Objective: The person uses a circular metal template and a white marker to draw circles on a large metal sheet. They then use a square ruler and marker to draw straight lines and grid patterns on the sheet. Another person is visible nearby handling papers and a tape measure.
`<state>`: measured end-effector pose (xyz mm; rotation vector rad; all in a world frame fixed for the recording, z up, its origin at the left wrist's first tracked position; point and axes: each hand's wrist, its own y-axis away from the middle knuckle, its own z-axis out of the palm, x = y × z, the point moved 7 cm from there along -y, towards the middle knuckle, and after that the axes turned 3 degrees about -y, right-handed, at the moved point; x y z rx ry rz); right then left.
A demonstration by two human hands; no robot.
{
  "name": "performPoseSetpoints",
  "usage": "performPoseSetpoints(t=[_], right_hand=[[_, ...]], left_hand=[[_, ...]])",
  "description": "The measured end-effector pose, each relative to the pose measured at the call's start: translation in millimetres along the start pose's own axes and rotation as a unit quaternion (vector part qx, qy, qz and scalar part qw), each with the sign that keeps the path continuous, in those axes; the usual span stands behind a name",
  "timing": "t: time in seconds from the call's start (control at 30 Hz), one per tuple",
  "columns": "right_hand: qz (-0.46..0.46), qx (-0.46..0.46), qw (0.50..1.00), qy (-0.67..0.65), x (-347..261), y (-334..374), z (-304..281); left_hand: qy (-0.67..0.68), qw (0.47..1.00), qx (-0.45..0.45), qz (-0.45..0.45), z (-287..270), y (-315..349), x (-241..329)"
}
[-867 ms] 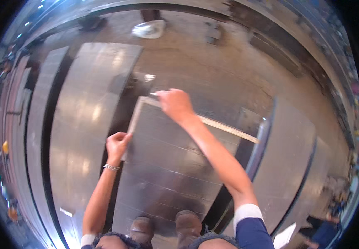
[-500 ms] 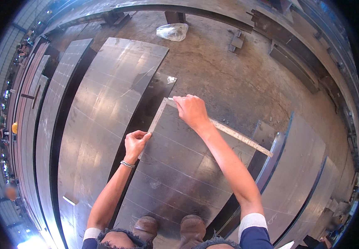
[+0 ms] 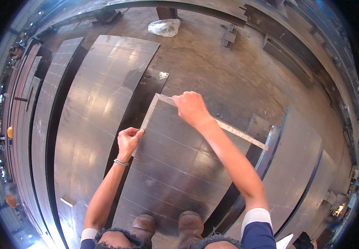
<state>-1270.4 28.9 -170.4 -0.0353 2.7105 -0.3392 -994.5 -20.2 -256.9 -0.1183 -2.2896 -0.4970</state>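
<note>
A steel framing square (image 3: 242, 133) lies across the far end of the dark steel plate (image 3: 175, 166) under me. My left hand (image 3: 129, 142) pinches its short leg at the plate's left edge, thumb and fingers closed. At the long leg, just right of the corner, my right hand (image 3: 192, 108) is closed on a thin white marking stick (image 3: 169, 98). The stick's tip points toward the square's corner; most of it is hidden in my fingers. Several pale parallel lines cross the plate.
Long steel plates (image 3: 96, 103) lie side by side left of mine, more (image 3: 296, 162) to the right, with dark gaps between. A clear plastic bag (image 3: 164, 27) rests on the floor (image 3: 221, 74) beyond. My boots (image 3: 190, 226) stand on the plate. Sparks (image 3: 339, 209) glow at the lower right.
My right hand has moved a little to the right along the long leg, away from the square's corner. My left hand keeps its grip. Sparks have appeared at the lower right.
</note>
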Motion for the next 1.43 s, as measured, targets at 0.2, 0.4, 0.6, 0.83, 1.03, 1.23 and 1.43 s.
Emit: performPoseSetpoints(t=[0.2, 0.4, 0.6, 0.83, 1.03, 1.23, 1.43], right_hand=[[-0.003, -0.092, 0.994, 0.052, 41.9, 70.1, -40.9], [0.017, -0.137, 0.986, 0.095, 89.9, 169.9, -93.2], [0.067, -0.197, 0.967, 0.149, 125.7, 249.3, -127.9], [0.207, -0.115, 0.955, 0.177, 171.9, 288.5, -140.8], [0.302, 0.023, 0.953, 0.007, 150.1, 304.6, -88.3], [0.378, 0.081, 0.915, -0.118, 90.3, 327.0, -80.3], [0.389, 0.096, 0.911, -0.093, 36.9, 317.1, -128.9]], left_hand=[[0.022, 1.0, 0.003, 0.012, 2.5, -3.8, -3.7], [0.023, 0.999, -0.008, 0.038, 4.9, -7.4, -6.7], [0.051, 0.998, -0.012, 0.024, 7.8, -3.0, -1.9], [0.036, 0.999, -0.007, 0.033, 3.9, -8.0, -11.8], [0.076, 0.997, -0.023, 0.017, -0.9, 5.6, -17.6], [0.181, 0.978, -0.079, -0.067, -43.7, 59.8, -33.0], [0.237, 0.965, -0.08, -0.083, -85.4, 78.8, -34.1]])
